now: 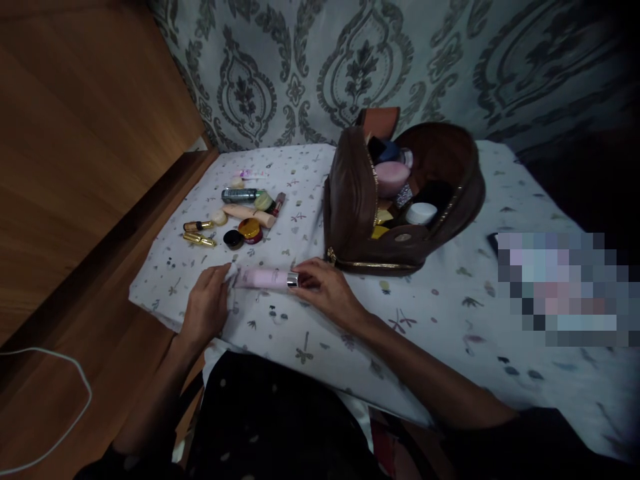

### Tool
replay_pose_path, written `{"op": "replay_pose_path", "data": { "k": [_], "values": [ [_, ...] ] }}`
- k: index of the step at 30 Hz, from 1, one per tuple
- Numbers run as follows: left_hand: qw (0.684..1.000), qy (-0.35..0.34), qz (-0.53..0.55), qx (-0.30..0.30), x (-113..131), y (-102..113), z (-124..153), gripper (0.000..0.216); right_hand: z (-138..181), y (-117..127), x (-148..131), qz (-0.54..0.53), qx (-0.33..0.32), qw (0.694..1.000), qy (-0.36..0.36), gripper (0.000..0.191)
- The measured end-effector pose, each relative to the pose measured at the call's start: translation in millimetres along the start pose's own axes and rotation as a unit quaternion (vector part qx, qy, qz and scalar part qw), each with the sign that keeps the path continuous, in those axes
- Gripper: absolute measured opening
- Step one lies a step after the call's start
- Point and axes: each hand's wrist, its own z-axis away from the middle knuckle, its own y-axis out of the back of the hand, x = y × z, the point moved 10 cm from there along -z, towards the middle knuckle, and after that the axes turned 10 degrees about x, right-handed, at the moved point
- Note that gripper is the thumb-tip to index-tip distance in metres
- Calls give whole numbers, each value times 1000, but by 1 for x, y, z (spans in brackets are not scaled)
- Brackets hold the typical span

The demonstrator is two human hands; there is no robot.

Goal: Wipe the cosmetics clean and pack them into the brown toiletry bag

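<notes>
A pale pink cosmetic tube [265, 278] with a silver cap [293, 279] lies level just above the cloth, between my hands. My right hand [327, 290] is closed, its thumb and fingers pinching the tube at the cap. My left hand [207, 300] is closed on a thin white piece that looks like a tissue [232, 275], at the tube's other end. Just behind are a black-lidded jar [233, 239], a gold-and-red jar [251, 231] and a beige tube [247, 215]. Right of them stands an open brown cosmetic bag [350, 200].
Inside the bag are a pink rounded item [393, 179] and a white-lidded jar [421, 213]. Several small cosmetics, including a green tube [240, 195] and gold tubes [199, 239], lie at left. A blurred-out object [560, 287] is at right; a white cable [83, 380] lies lower left.
</notes>
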Motion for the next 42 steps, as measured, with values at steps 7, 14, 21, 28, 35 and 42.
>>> {"op": "replay_pose_path", "data": {
  "k": [7,14,21,28,35,42],
  "values": [
    [984,-146,92,-51,101,-21,-17,37,3,-5,-4,-25,-16,999,-14,19],
    [982,-127,23,-139,71,-48,-16,26,3,-6,1,-55,-17,997,-49,27],
    [987,-42,51,-147,-4,-26,-7,30,1,-9,6,-120,-27,990,-73,33],
    [989,-70,63,-117,4,-8,-13,25,-3,-2,3,-123,-2,991,-49,25],
    [968,-147,6,-203,71,-29,-14,25,-3,0,-12,-148,-15,989,12,14],
    [955,-128,22,-268,88,-53,-4,30,-1,-1,-11,-134,-15,991,21,11]
  ]
}}
